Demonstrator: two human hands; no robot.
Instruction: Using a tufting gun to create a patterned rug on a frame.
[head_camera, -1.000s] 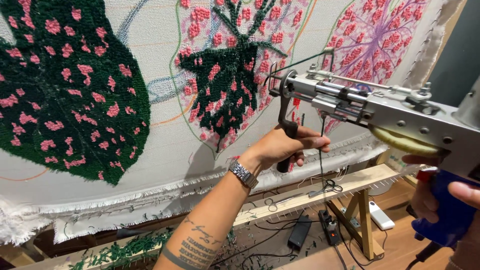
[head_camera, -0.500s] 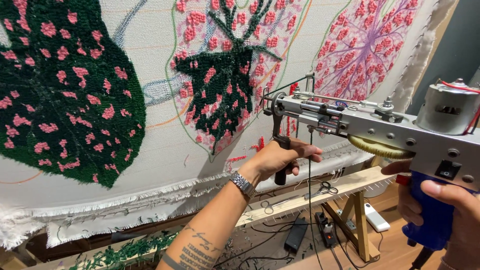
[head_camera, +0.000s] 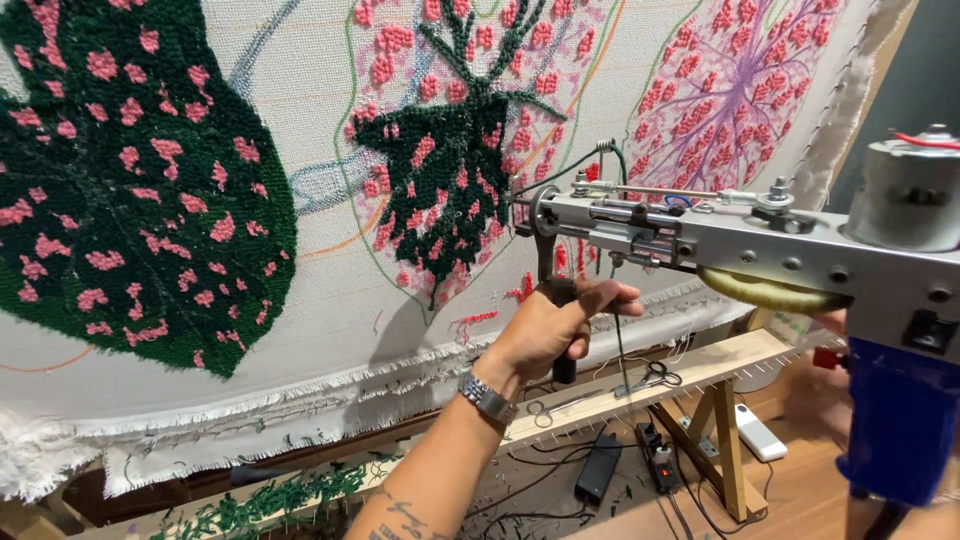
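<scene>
1. Tufting gun (head_camera: 740, 245) lies lengthwise left to right, needle tip touching the stretched cloth (head_camera: 320, 230) beside the dark green tufted leaf (head_camera: 450, 170).
2. My left hand (head_camera: 550, 330) wraps closed round its front handle (head_camera: 560, 300), below the needle.
3. My right hand (head_camera: 835, 350), behind the gun's blue rear grip (head_camera: 895, 420), is mostly hidden; I cannot tell its hold.
</scene>
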